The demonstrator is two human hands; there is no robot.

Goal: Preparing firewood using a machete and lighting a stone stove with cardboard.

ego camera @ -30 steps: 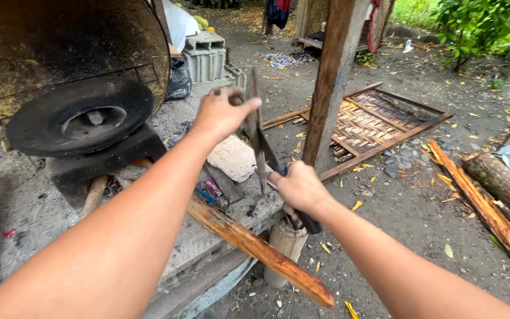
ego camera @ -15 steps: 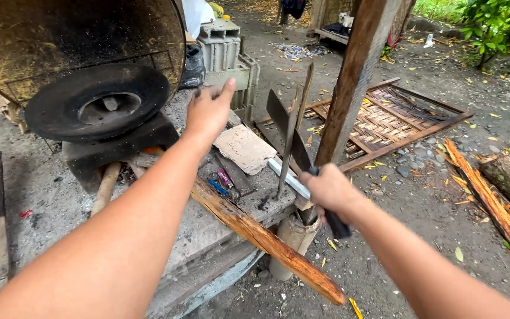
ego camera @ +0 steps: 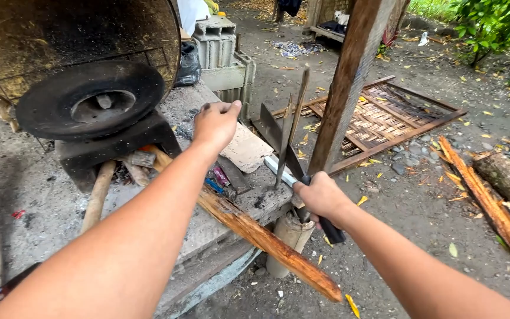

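My right hand (ego camera: 321, 198) grips the black handle of a machete (ego camera: 277, 137), whose dark blade points up and away over the edge of a concrete slab (ego camera: 196, 236). Two thin split wood strips (ego camera: 284, 142) stand upright against the blade. My left hand (ego camera: 216, 123) hovers over the slab with loosely bent fingers and holds nothing. It is just above a flat piece of cardboard (ego camera: 250, 152). A long reddish wooden stick (ego camera: 261, 236) lies slanted across the slab under my left arm.
A black round pan (ego camera: 90, 97) sits on a dark stand in front of a big rusty drum (ego camera: 60, 35). A wooden post (ego camera: 352, 82) rises right of the blade. A woven mat (ego camera: 379, 121), logs (ego camera: 494, 201) and concrete blocks (ego camera: 216, 41) lie around.
My left hand let go of the thin strip, spread, then dropped toward the slab with fingers bending. The machete sank slightly, and the strip stands apart in two pieces.
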